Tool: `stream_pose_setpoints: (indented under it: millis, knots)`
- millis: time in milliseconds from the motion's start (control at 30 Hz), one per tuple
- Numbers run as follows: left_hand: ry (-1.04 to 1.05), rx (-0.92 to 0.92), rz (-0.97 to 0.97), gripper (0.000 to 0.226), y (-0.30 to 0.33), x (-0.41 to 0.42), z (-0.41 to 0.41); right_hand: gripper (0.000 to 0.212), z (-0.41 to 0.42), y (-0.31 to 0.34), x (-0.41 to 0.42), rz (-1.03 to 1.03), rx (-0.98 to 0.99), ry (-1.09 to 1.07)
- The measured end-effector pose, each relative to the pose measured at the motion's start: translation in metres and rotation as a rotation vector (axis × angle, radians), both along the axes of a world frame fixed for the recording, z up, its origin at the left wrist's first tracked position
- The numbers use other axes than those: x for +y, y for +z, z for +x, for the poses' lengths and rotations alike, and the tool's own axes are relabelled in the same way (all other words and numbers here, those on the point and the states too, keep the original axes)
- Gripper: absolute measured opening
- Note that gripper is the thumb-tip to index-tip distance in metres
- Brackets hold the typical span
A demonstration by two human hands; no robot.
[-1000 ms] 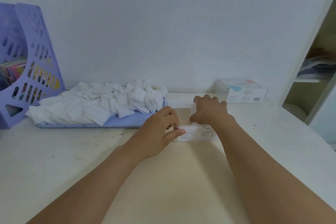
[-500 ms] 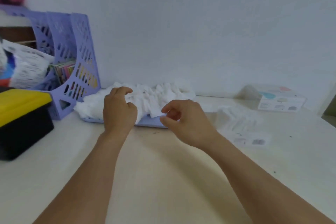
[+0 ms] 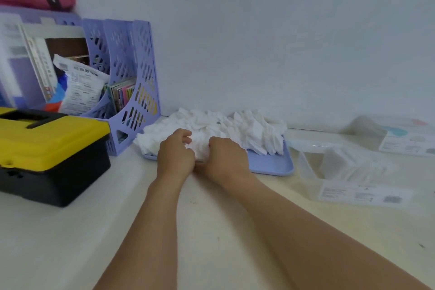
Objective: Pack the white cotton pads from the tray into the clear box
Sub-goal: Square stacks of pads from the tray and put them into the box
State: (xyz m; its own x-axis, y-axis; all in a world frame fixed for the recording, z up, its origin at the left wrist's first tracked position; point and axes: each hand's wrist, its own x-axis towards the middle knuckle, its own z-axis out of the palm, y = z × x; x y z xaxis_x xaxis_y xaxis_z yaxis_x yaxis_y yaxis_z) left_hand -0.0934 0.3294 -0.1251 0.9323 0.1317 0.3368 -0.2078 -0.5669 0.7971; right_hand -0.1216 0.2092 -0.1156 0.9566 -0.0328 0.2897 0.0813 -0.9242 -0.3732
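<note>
Your left hand (image 3: 175, 154) and right hand (image 3: 223, 156) sit close together, fingers curled into the heap of cotton pads (image 3: 226, 128) on the lilac tray (image 3: 270, 163): the gathering step, by the look of it. Next comes a lift and carry rightward to the clear box (image 3: 341, 172), which stands just beside the tray's rim, some pads already inside. Bare counter (image 3: 211, 231) lies in front; the toolbox (image 3: 47, 148) crowds your left.
</note>
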Motion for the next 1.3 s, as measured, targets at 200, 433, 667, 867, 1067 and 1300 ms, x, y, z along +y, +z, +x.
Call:
stream_pose_setpoints:
  millis: [200,433,667,867,1067,1300]
  knots:
    - [0.021,0.028,-0.084,0.054,0.004,0.008,-0.002,0.048,0.005,0.002,0.009,-0.09,0.004,0.04]
    - [0.087,0.023,-0.17,0.053,0.008,0.006,-0.003,0.044,0.012,0.006,0.012,0.02,0.038,0.051]
    - [0.145,0.104,-0.435,0.048,0.009,0.009,0.002,0.034,0.023,0.004,0.02,-0.099,-0.017,0.066]
    - [0.119,0.092,-0.379,0.048,0.009,0.006,-0.001,0.026,0.024,0.006,0.009,0.103,-0.071,0.063]
    - [0.109,0.055,-0.318,0.047,0.01,0.004,-0.004,0.024,-0.017,0.049,-0.022,0.643,-0.28,0.143]
    - [-0.347,0.097,-0.862,0.036,0.057,-0.071,-0.057,0.021,-0.075,0.069,-0.108,1.161,-0.002,0.296]
